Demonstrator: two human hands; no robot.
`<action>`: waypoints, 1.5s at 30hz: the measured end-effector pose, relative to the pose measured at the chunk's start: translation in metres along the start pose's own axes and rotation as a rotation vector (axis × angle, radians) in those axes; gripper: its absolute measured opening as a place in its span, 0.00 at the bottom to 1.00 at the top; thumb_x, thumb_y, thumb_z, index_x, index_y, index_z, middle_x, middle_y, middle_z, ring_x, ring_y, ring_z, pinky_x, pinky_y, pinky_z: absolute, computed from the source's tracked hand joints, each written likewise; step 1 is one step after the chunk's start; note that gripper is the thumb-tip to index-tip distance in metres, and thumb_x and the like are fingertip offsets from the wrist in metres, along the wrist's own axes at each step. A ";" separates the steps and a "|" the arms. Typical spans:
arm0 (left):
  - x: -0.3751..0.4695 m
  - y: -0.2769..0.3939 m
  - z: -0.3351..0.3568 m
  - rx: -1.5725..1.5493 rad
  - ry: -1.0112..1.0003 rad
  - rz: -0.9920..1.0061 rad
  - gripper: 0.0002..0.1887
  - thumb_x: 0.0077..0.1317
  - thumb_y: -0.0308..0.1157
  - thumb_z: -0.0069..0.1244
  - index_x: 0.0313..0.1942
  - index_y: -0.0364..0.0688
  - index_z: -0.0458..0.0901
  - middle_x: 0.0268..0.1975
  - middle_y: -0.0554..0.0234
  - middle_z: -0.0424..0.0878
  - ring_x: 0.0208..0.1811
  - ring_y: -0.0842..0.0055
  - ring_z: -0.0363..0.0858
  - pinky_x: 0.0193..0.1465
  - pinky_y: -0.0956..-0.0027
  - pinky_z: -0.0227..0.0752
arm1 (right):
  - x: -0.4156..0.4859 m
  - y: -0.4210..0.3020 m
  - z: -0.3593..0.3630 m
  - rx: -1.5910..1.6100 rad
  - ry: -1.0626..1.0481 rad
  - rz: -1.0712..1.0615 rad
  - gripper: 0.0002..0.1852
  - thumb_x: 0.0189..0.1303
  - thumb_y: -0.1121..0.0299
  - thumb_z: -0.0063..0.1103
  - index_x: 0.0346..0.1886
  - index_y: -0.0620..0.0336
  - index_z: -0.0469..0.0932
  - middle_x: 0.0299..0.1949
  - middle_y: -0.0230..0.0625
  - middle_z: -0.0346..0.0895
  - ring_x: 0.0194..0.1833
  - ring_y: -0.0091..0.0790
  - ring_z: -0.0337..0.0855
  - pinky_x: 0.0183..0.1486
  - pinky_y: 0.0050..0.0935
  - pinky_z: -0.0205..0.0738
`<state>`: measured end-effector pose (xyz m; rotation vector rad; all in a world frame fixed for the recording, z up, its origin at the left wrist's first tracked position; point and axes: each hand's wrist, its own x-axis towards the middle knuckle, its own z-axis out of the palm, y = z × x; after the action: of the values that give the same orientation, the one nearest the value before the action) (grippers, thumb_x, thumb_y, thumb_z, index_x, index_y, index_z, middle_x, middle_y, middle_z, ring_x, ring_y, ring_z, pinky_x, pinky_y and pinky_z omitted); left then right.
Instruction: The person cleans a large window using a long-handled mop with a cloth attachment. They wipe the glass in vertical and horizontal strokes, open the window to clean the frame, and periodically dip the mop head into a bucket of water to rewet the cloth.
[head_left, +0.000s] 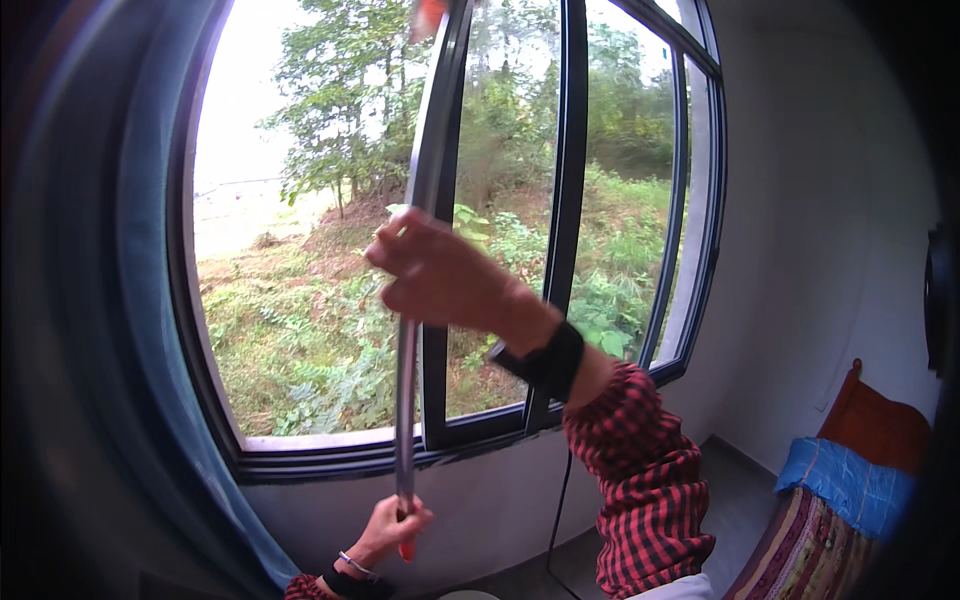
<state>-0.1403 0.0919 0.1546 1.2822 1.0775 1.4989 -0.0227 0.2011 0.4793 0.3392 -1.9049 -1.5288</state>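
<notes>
A long metal pole (406, 390) stands nearly upright before the window, its lower tip orange and a blurred orange part (428, 18) near its top. Low in the view, my left hand (391, 525) is closed round the pole near its bottom end. Higher up, my right hand (442, 274) is curled round the same pole, slightly blurred. Behind it is the sliding window, with a dark metal frame (566, 187); trees and undergrowth show outside. The pole's upper end is cut off by the picture's top edge.
A blue curtain (142, 300) hangs along the left. At the lower right stands a bed with a wooden headboard (874, 420), a blue cover (847, 480) and a striped blanket (802, 547). A dark cable (557, 517) runs down the wall to the floor.
</notes>
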 end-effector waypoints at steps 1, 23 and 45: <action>-0.015 -0.004 0.004 -0.002 -0.063 -0.049 0.09 0.63 0.31 0.54 0.31 0.40 0.71 0.20 0.70 0.74 0.16 0.85 0.72 0.17 0.81 0.61 | -0.008 0.002 -0.010 -0.020 -0.011 0.053 0.07 0.47 0.63 0.59 0.17 0.44 0.74 0.38 0.26 0.74 0.52 0.29 0.71 0.61 0.32 0.62; -0.166 -0.034 0.099 -0.231 0.111 -0.308 0.17 0.65 0.35 0.53 0.19 0.44 0.66 0.10 0.71 0.63 0.06 0.84 0.57 0.09 0.77 0.49 | -0.047 -0.055 -0.037 0.125 -0.261 0.142 0.06 0.42 0.70 0.57 0.14 0.54 0.79 0.26 0.28 0.74 0.42 0.33 0.75 0.57 0.41 0.59; -0.131 -0.149 0.289 -0.398 0.254 -0.300 0.14 0.64 0.33 0.51 0.20 0.46 0.67 0.11 0.72 0.65 0.06 0.83 0.61 0.09 0.79 0.52 | -0.194 -0.106 -0.034 0.257 -0.071 -0.134 0.06 0.38 0.65 0.56 0.13 0.53 0.75 0.19 0.33 0.74 0.27 0.33 0.75 0.36 0.33 0.70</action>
<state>0.1701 0.0248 0.0064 0.6391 1.0119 1.5688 0.1222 0.2567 0.3187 0.5426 -2.1782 -1.3964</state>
